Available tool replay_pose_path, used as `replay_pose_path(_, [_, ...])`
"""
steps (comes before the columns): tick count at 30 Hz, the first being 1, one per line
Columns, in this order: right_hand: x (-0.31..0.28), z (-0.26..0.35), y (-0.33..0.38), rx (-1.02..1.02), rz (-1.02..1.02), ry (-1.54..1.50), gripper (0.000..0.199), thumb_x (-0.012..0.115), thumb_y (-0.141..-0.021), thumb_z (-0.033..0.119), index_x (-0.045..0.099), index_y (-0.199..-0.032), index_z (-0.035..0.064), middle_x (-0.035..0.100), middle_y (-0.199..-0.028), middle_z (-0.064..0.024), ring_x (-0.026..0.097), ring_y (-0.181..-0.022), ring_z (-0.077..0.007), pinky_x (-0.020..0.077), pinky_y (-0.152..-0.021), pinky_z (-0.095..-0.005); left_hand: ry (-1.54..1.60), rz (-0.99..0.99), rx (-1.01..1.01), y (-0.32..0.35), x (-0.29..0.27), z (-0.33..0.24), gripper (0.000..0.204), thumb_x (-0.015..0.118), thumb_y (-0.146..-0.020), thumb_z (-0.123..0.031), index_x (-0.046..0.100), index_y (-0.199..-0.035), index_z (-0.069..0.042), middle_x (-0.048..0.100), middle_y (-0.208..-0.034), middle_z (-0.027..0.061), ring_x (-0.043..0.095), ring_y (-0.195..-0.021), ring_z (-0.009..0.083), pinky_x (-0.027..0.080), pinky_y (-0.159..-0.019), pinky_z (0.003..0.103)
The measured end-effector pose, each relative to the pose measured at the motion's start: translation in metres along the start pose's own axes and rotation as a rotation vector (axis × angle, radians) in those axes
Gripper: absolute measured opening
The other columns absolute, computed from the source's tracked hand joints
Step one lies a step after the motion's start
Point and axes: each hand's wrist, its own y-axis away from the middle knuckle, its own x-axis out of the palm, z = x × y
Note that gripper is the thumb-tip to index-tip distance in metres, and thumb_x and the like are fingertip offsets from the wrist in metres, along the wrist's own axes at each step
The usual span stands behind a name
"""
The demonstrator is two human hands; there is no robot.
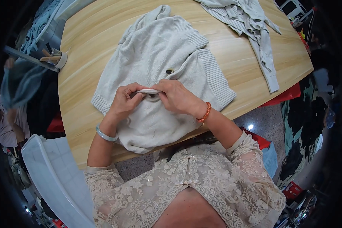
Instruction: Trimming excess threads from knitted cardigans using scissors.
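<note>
A pale grey knitted cardigan point(148, 53) with ribbed cuffs and hem is spread over the near part of the table, its lower part reaching the front edge. My left hand point(124, 102) pinches a fold of its edge between thumb and fingers. Close beside it, my right hand point(180, 98) grips the same raised fold, so a short strip of knit runs between the two. Just under that strip shows a small dark button point(152, 95). A larger dark spot, perhaps another button point(170, 71), lies beyond my right hand.
Another pale knitted garment point(250, 19) lies crumpled at the far right, one sleeve trailing toward the edge. A small cup of tools point(60, 60) stands at the left edge. A white plastic bin point(57, 163) is at lower left. A person handles grey-blue cloth point(21, 81) further left.
</note>
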Motion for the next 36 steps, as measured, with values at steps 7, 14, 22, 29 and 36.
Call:
replay_pose_path(7, [-0.004, 0.004, -0.002, 0.078, 0.057, -0.121, 0.016, 0.058, -0.082, 0.006, 0.069, -0.092, 0.0032, 0.066, -0.09, -0.0192, 0.065, -0.082, -0.0391, 0.052, -0.076, -0.0445, -0.168, 0.077, -0.04, -0.011, -0.019, -0.005, 0.008, 0.067, -0.085, -0.003, 0.068, -0.091, 0.002, 0.067, -0.081, -0.0004, 0.057, -0.079, 0.0043, 0.046, -0.07, 0.021])
replay_pose_path(14, [-0.036, 0.006, 0.028, 0.02, 0.097, 0.274, 0.006, 0.057, -0.087, 0.008, 0.056, -0.089, 0.0019, 0.059, -0.088, -0.0161, 0.063, -0.071, -0.0375, 0.0509, -0.061, -0.0465, -0.463, -0.06, -0.238, -0.008, -0.036, -0.017, 0.017, 0.077, -0.076, -0.01, 0.066, -0.082, 0.002, 0.067, -0.073, 0.006, 0.058, -0.067, 0.0114, 0.045, -0.064, 0.027])
replay_pose_path(22, [-0.015, -0.002, 0.026, 0.035, 0.021, 0.296, 0.009, 0.057, -0.086, 0.006, 0.055, -0.093, 0.0023, 0.059, -0.087, -0.0153, 0.063, -0.071, -0.0383, 0.0511, -0.061, -0.048, -0.468, -0.087, 0.078, -0.047, 0.036, -0.055, 0.015, 0.066, -0.085, -0.003, 0.064, -0.1, 0.001, 0.063, -0.096, 0.0126, 0.063, -0.079, 0.0216, 0.05, -0.069, 0.031])
replay_pose_path(29, [-0.019, -0.011, 0.035, 0.047, -0.137, 0.205, 0.017, 0.061, -0.083, 0.006, 0.054, -0.099, 0.002, 0.06, -0.089, -0.0177, 0.064, -0.074, -0.0381, 0.0522, -0.063, -0.0462, -0.476, 0.01, -0.049, -0.063, 0.051, -0.051, 0.012, 0.069, -0.085, -0.005, 0.066, -0.093, 0.003, 0.069, -0.081, 0.0091, 0.065, -0.072, 0.0164, 0.051, -0.067, 0.028])
replay_pose_path(36, [-0.01, -0.008, 0.026, 0.082, -0.293, 0.099, 0.041, 0.066, -0.083, 0.011, 0.05, -0.119, 0.0027, 0.063, -0.098, -0.0161, 0.066, -0.079, -0.0358, 0.0538, -0.066, -0.0429, 0.175, -0.043, -0.295, -0.059, 0.036, -0.031, 0.014, 0.071, -0.088, -0.008, 0.07, -0.091, 0.005, 0.07, -0.081, 0.0034, 0.062, -0.07, 0.0068, 0.05, -0.063, 0.022])
